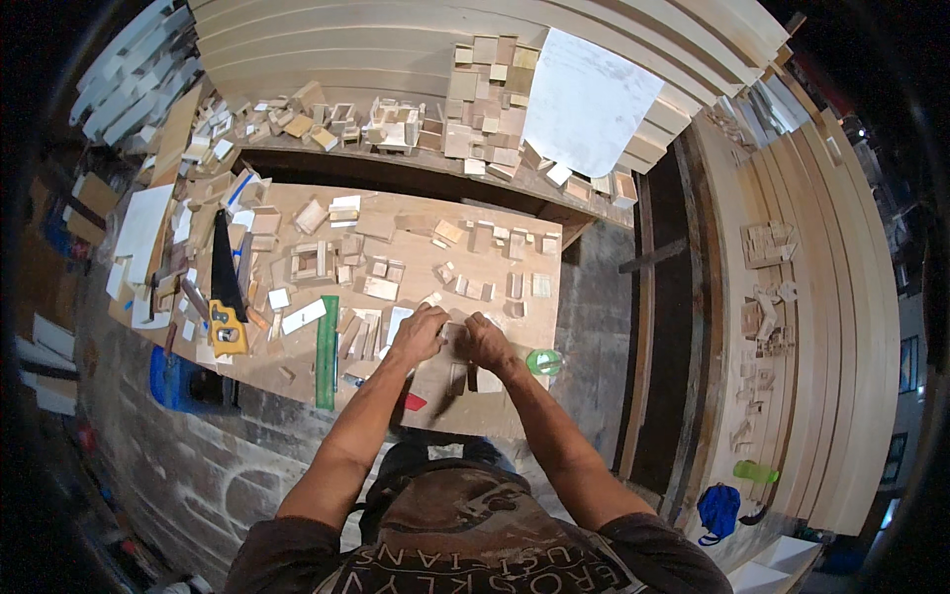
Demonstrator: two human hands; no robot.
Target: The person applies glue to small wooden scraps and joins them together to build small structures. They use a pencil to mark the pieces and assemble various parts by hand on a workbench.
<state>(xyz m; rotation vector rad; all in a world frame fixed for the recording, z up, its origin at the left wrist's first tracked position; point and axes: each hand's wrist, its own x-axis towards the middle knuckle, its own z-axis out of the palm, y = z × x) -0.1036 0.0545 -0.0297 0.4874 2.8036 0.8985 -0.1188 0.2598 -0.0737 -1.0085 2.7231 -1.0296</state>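
Over the near part of the plywood table point(396, 218), my left hand point(420, 335) and my right hand point(485, 346) come close together. Both have their fingers closed around a small wooden block point(455, 335), partly hidden by the fingers. Loose wood pieces point(484, 380) lie just below my right hand. A flat red piece point(414, 402) is near the table's front edge, under my left forearm. To the left of my left hand are upright wood strips point(358, 335) and a long green ruler point(327, 351). A green tape roll point(543, 361) sits at the right edge.
A handsaw with a yellow handle point(229, 329) lies at the left among offcuts. Small wooden assemblies point(313, 261) are spread over the table. Behind it, a shelf holds more blocks point(396, 124) and a white panel point(589, 104). Stacked boards point(821, 297) stand at the right.
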